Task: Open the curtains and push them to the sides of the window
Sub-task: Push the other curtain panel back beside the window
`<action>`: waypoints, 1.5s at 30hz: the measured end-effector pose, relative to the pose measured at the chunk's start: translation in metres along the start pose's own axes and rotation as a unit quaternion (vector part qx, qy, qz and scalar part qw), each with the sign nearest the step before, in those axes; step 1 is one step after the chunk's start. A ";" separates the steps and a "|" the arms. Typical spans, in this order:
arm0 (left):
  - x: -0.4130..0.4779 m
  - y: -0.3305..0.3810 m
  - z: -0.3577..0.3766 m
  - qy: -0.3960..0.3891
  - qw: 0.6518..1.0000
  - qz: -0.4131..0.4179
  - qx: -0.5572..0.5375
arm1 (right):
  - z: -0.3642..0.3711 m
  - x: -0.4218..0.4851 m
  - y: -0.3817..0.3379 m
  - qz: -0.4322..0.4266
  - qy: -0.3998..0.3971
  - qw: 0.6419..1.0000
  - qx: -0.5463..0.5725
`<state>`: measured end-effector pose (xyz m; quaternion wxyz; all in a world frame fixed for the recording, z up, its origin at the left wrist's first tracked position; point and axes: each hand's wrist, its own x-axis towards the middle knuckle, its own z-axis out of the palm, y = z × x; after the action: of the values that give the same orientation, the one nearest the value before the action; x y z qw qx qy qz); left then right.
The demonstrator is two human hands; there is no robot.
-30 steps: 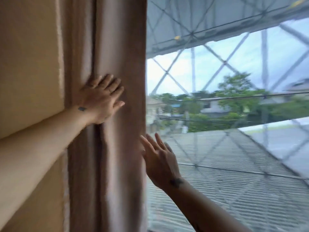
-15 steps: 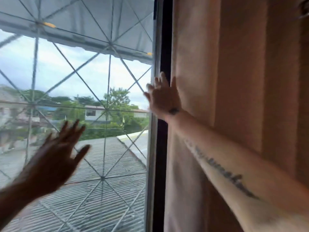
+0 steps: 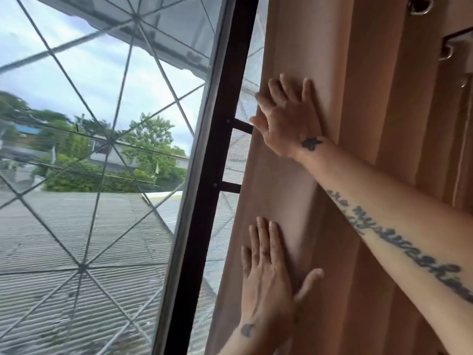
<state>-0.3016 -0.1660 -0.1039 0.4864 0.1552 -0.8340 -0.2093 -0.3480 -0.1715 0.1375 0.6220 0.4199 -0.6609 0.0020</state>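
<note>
The pinkish-brown right curtain point(image 3: 371, 85) hangs in vertical folds over the right half of the view, its left edge just right of the dark window frame point(image 3: 217, 149). My right hand point(image 3: 289, 121) lies flat on the curtain near that edge, fingers spread and pointing up. Lower down, my left hand point(image 3: 268, 283) is pressed flat on the same fold, thumb out to the right. Neither hand grips the cloth. The window glass point(image 3: 102, 124) to the left is uncovered.
A metal grille of diagonal bars point(image 3: 110, 142) backs the glass, with a corrugated roof and trees outside. A mesh screen panel point(image 3: 235, 160) shows between the frame and the curtain edge. Metal curtain rings point(image 3: 419, 6) hang at the top right.
The view swung from the left curtain to the right one. My left hand came across from in front of the glass onto the right curtain, below my right hand, which has flattened against the cloth.
</note>
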 end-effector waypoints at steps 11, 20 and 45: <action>0.025 0.007 0.046 0.026 0.993 0.063 0.092 | 0.024 -0.015 0.035 0.015 -0.008 0.998 -0.059; 0.055 0.041 0.126 -0.016 0.985 0.133 0.105 | 0.077 -0.054 0.115 0.082 -0.007 0.992 -0.095; 0.165 0.126 0.455 0.087 0.963 0.254 -0.025 | 0.287 -0.157 0.342 0.170 -0.089 0.966 -0.174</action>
<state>-0.7860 -0.0438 -0.1174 0.5984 -0.0565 -0.7947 -0.0853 -0.7943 -0.0141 0.1210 0.6146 0.1852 -0.7656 -0.0441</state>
